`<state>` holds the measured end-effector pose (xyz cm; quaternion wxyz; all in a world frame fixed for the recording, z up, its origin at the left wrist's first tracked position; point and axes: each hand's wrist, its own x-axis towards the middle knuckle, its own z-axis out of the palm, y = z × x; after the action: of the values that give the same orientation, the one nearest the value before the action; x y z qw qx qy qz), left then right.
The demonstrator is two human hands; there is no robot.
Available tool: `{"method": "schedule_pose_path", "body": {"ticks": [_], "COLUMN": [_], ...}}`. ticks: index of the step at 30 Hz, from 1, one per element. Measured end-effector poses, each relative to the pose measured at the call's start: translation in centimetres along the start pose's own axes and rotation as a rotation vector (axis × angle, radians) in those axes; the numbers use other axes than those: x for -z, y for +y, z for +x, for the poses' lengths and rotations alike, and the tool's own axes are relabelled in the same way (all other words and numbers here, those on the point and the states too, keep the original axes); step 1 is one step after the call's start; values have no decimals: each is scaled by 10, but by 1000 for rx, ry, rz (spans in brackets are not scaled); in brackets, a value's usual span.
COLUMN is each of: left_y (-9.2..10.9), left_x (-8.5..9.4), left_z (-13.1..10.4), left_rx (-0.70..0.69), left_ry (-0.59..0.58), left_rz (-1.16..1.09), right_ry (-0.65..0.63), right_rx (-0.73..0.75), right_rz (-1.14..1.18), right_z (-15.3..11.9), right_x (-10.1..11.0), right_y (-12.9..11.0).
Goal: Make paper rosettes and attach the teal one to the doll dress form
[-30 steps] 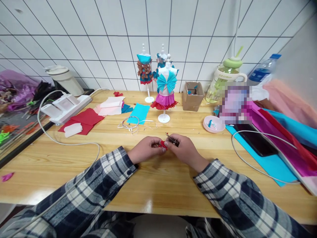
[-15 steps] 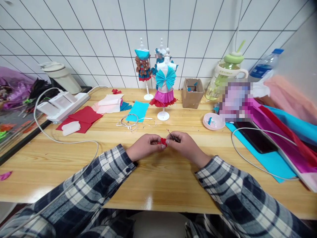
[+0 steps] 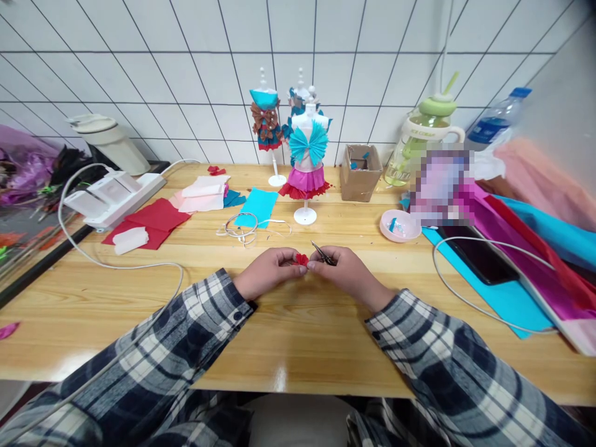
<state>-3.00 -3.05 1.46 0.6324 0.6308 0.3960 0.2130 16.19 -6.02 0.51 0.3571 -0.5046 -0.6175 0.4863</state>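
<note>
A small piece of gathered red crepe paper is pinched in my left hand, over the table's middle. My right hand is closed round a pair of small dark scissors, their tips pointing up and left, and its thumb and fingertip meet the red paper's right edge. Just beyond my hands stands a white mini dress form with a pleated blue bow, a magenta skirt and a red frill. Two more dressed forms, one a blue-and-brown dress form, stand behind it.
Red paper, a blue sheet and a coil of thin wire lie left of centre. A power strip with a white cable is far left. Rightward are a cardboard box, a pink dish and a phone.
The red paper has turned slightly between my fingers and shows more of its ruffled edge. The scissors have shifted a little in my right hand. The whole view has moved slightly.
</note>
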Motion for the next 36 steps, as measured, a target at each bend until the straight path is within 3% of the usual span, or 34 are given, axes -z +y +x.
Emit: {"method": "schedule_pose_path", "body": {"ticks": [11,17,22,27,33,36], "left_y": [3,2,0,2,-4,-7], "left_x": [1,0,1,1,6,9], "left_z": [1,2,2,0,2,5], "left_rx": [-50,-76,-1,-7,35,4], "left_ry": [-78,6,8,-13,52,98], "left_rz": [99,45,10,-72,-239,-343], "right_ry": [2,-12,12,10,19,-89], "right_rx": [6,-19,-53,-61,-111,-166], "right_rz": [-32,34,76,86,171,60], "right_z": [1,-1,-3,-3,-7,-11], "right_x": [-1,-2,-5,-5,-1,-2], "right_y": [-1,0,-2,-2,0,5]}}
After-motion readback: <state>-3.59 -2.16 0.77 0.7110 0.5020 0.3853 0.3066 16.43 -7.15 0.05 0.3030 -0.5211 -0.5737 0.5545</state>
